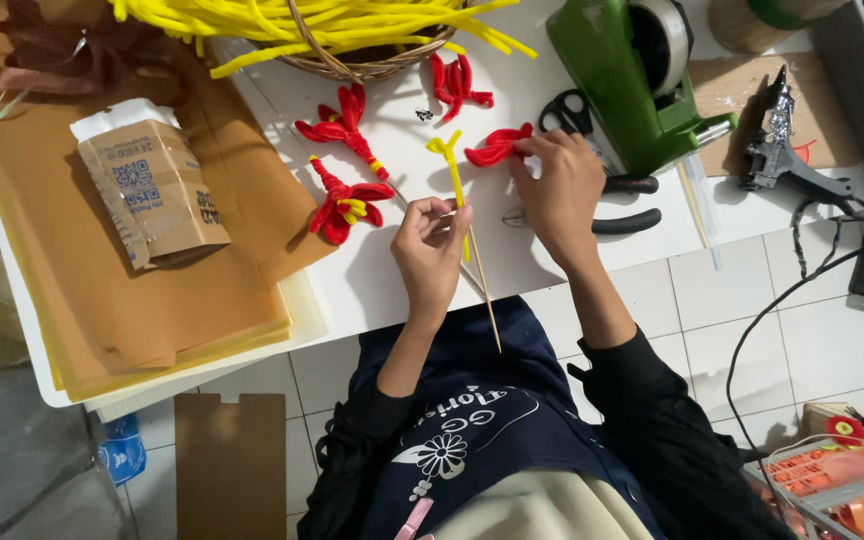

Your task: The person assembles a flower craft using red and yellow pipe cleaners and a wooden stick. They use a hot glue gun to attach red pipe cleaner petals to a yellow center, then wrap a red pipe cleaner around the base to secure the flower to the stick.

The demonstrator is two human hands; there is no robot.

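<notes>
Head view, white bench (552, 250).

Left hand (430, 245), frame centre: fingers pinched together on a thin wooden skewer (482, 285) topped with a yellow pipe cleaner (450, 165). The skewer slants toward the lower right, its free end over the person's lap, which likely keeps the yellow tip up and within reach of the other hand.

Right hand (557, 190), right of centre: fingertips closed on a red pipe-cleaner petal piece (497, 147) lying on the bench just beside the yellow tip.

Yellow piece: fuzzy, bent into a small loop or hook at the top, wound down the skewer.

Three more red pieces (347, 205) lie spread apart at upper centre, probably for easy picking. Basket of yellow pipe cleaners (352, 25) at top. Green tape dispenser (632, 80) and black scissors (592, 120) upper right.
</notes>
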